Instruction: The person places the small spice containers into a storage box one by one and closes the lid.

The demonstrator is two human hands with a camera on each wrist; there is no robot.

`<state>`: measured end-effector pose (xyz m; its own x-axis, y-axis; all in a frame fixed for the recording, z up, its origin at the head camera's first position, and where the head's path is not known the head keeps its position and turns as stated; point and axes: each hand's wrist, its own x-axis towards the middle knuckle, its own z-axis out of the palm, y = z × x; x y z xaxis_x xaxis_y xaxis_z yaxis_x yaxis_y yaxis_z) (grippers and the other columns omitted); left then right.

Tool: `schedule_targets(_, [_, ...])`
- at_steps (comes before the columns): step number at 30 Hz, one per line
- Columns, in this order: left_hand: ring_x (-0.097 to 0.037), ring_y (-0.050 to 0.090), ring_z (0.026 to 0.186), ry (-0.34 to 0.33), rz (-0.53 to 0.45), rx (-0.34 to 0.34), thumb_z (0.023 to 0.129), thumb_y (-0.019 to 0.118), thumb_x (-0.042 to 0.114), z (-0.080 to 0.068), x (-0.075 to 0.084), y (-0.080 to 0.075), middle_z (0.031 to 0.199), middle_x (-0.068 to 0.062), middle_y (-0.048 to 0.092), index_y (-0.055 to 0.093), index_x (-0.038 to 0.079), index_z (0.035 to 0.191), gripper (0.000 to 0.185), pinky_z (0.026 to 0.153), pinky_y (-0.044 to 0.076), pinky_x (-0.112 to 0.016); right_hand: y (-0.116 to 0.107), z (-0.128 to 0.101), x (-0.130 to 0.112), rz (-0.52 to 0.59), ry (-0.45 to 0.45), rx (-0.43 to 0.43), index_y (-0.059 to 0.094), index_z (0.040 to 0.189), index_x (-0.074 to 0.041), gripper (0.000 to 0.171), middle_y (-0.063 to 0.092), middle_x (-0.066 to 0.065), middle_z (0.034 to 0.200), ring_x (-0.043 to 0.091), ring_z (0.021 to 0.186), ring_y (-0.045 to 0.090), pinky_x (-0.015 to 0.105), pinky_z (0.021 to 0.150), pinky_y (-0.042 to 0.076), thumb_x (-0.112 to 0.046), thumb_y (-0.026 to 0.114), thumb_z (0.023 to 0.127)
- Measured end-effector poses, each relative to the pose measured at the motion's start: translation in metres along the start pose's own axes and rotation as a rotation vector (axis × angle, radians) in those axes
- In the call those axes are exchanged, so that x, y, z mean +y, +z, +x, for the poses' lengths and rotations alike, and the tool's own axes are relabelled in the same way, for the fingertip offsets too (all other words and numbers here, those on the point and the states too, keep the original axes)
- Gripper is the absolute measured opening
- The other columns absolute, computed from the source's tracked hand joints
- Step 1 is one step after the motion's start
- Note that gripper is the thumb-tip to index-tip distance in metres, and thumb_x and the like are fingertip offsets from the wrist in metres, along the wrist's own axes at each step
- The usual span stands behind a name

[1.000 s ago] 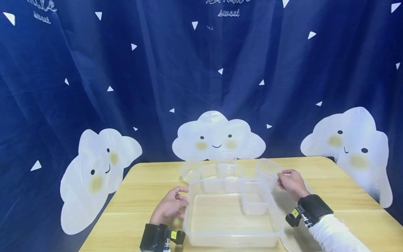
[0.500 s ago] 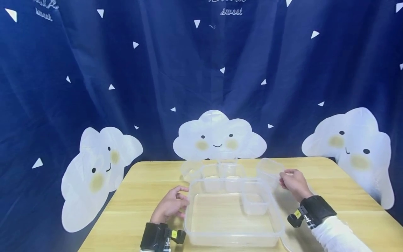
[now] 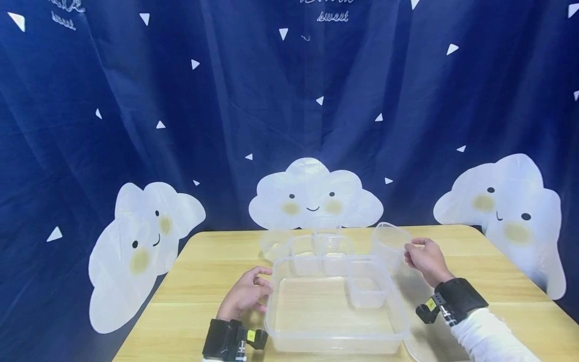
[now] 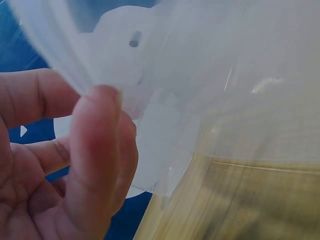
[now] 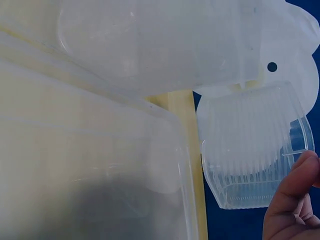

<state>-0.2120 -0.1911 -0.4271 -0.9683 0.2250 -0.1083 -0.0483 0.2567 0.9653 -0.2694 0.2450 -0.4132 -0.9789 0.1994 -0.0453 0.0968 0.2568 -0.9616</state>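
A large clear plastic storage box (image 3: pixel 334 345) stands in front of the person, its top facing up. At its left wall the left hand (image 3: pixel 245 292) pinches the rim between thumb and fingers; in the left wrist view the thumb (image 4: pixel 97 150) lies over the box edge. Beyond the box's far right corner, the right hand (image 3: pixel 427 260) holds a small clear plastic container (image 3: pixel 389 240) by its edge, tilted. The right wrist view shows ribs on this small container (image 5: pixel 245 145). Another small container (image 3: pixel 367 297) sits inside the box, at its right side.
Several small clear containers (image 3: pixel 304 247) are grouped behind the box, partly seen through its far wall. A clear flat lid (image 3: pixel 410 347) lies on the wooden table (image 3: pixel 203 261) under the right forearm. A dark blue curtain (image 3: pixel 226 100) with clouds hangs behind the table.
The right hand has moved slightly right and up with the small container, which tilts more. The left hand and the large box have stayed in place.
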Motion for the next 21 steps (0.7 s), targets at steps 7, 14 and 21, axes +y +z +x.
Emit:
schedule_targets(7, [-0.025,0.059,0.078,-0.003,-0.001,0.0,0.082,0.062,-0.001,-0.0003,0.0009,-0.0003,0.094,-0.014,0.057,0.045,-0.004,0.132,0.053,0.057,0.058,-0.037,-0.0021,-0.0005,-0.0021,0.002,-0.002,-0.001,0.027,0.134,0.018,0.053,0.063,0.006,0.076,0.011,0.064,0.061,0.024,0.06,0.055,-0.01,0.048,0.095])
schedule_targets(14, [-0.025,0.059,0.078,-0.003,-0.003,-0.006,0.083,0.062,-0.001,0.0014,-0.0003,-0.0001,0.093,-0.014,0.057,0.044,-0.004,0.133,0.053,0.057,0.058,-0.037,-0.0038,-0.0016,-0.0028,-0.004,-0.013,0.004,0.027,0.135,0.018,0.053,0.062,0.005,0.076,0.009,0.063,0.059,0.024,0.06,0.055,-0.01,0.047,0.095])
schedule_targets(21, [-0.026,0.059,0.078,-0.004,-0.01,-0.002,0.083,0.062,-0.002,0.0001,0.0022,0.0007,0.092,-0.013,0.056,0.044,-0.004,0.133,0.054,0.056,0.058,-0.036,-0.0047,-0.0043,-0.0055,-0.008,-0.015,0.0,0.027,0.135,0.019,0.053,0.063,0.007,0.078,0.01,0.064,0.06,0.023,0.06,0.054,-0.01,0.047,0.095])
